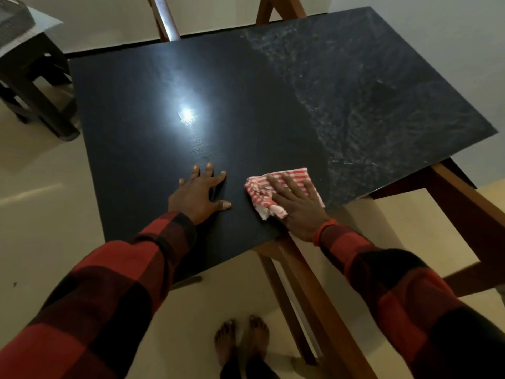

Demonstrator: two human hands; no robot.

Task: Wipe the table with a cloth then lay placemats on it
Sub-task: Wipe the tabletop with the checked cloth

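A dark, glossy table (153, 110) fills the middle of the view. Its right part looks streaked and dusty; the left part reflects a bright light. A crumpled red-and-white striped cloth (259, 191) lies near the front edge. My right hand (299, 206) presses flat on the cloth with fingers spread over it. My left hand (200, 194) rests flat on the bare tabletop just left of the cloth, fingers apart, holding nothing. No placemats are in sight.
Wooden table legs (308, 291) slant down below the front edge. My bare feet (241, 340) stand on the pale floor. A dark stool (35, 86) with a basket on it stands at the far left. Wooden chair parts (166, 20) rise behind the table.
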